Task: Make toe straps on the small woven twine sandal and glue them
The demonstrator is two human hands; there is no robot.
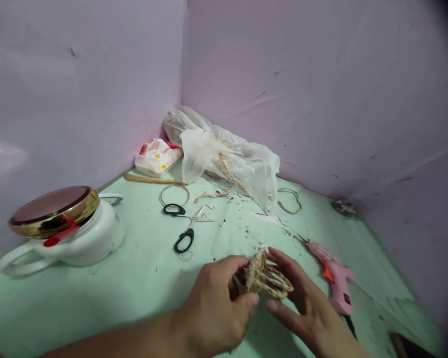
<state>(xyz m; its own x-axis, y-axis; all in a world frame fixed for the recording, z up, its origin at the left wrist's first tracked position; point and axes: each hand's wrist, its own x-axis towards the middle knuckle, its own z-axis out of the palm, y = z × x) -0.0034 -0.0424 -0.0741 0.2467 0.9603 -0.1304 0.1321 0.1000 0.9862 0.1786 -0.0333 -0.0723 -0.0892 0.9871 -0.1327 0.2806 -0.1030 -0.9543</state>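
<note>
A small piece made of twisted straw cord [257, 273], with several loops standing out to its right, is held above the table. My left hand [220, 298] grips its left edge between thumb and fingers. On its other side my right hand [306, 303] is open, thumb and fingers apart around the loops; whether a fingertip touches the cord I cannot tell. Nearest the right hand lies a pink glue gun [336, 278] with an orange trigger. Black-handled scissors [186, 226] rest with blades apart beyond the left hand.
At left stands a white mug [93, 243] with a gold-rimmed round object [56, 211] on top. Further back are a ring [174, 185], a wooden stick [149, 179], a tissue pack [159, 156] and a white plastic bag [224, 144] with straw cord. Walls meet behind.
</note>
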